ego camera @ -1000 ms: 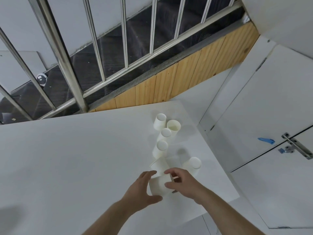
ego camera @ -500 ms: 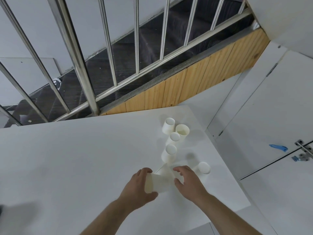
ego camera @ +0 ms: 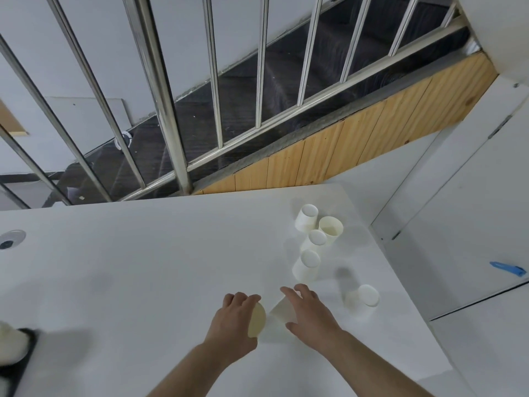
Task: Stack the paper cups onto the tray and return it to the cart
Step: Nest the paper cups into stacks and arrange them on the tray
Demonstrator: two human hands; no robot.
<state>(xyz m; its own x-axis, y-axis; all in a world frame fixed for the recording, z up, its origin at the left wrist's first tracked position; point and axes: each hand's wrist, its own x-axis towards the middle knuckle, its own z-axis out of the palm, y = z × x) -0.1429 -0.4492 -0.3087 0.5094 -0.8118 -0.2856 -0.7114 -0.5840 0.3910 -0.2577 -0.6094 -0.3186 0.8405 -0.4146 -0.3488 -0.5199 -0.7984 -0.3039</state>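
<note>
Change since the earlier frame: the cup between the hands, then held flat with both hands around it, is now split into two cups, one per hand, and the hands have drawn slightly apart. Nearest item: left hand point(ego camera: 233, 322), fingers curled around a paper cup point(ego camera: 256, 321) turned on its side, its cream inner face toward the camera. Beside it: right hand point(ego camera: 310, 312), fingers and thumb curled over a second cup point(ego camera: 282, 310), tilted with its narrow end toward the left-hand cup; the two cups touch or nearly touch, which cannot be told. Both sit just above the white bench point(ego camera: 143, 267). To the right of the right hand: a single cup point(ego camera: 363, 300) standing upside down near the bench's right edge. Farther back: a row of four cups, the nearest point(ego camera: 307, 266) and the next point(ego camera: 315, 241) upside down, then an upright cup point(ego camera: 331, 228) with its mouth open to view, and the farthest cup point(ego camera: 307, 216) upside down, the last three close together. Left edge, near: a dark tray point(ego camera: 24, 353), blurred. Background: a steel railing point(ego camera: 160, 90) over dark stairs, wood panelling point(ego camera: 357, 150) below it.
</note>
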